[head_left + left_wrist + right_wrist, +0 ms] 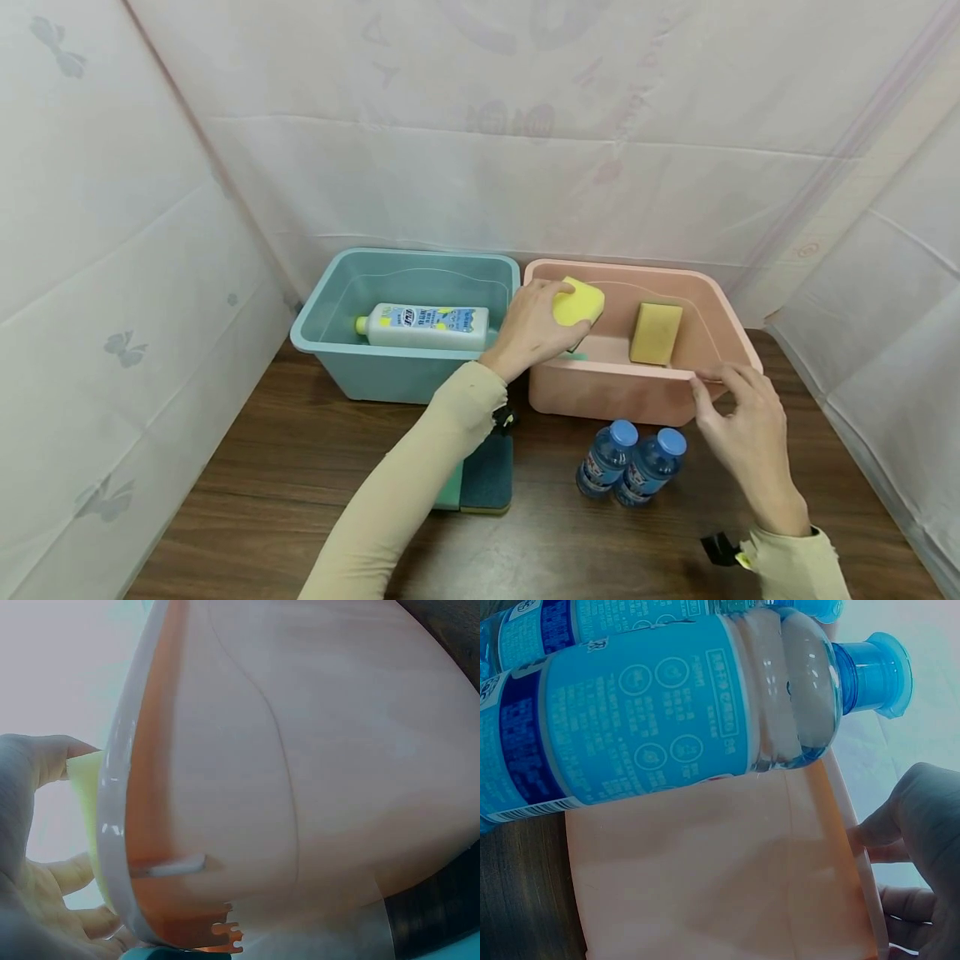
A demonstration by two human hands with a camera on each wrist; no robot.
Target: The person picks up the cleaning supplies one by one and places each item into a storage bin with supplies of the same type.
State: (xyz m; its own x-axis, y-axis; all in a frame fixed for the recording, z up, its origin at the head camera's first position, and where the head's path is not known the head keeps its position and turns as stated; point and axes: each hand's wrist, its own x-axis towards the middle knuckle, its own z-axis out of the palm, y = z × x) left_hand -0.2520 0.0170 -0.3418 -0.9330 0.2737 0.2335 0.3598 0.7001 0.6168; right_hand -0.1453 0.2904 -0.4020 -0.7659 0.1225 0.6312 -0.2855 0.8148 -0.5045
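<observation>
My left hand (534, 327) pinches a yellow sponge (578, 302) above the left part of the pink bin (600, 392). The left wrist view shows that sponge (88, 799) partly hidden behind the bin's rim. A second yellow sponge (656, 333) leans inside the bin, toward its right side. At the front right corner, my right hand (750, 421) grips the rim, thumb outside and fingers over the edge, as the right wrist view also shows the hand (922, 855). A bit of green shows on the bin's floor below the left hand.
Left of the pink bin stands a blue bin (390, 375) with a white bottle (431, 326) lying in it. Two blue-capped bottles (606, 458) stand before the pink bin. Dark green scouring pads (486, 475) lie on the wooden table (300, 467), partly under the left arm.
</observation>
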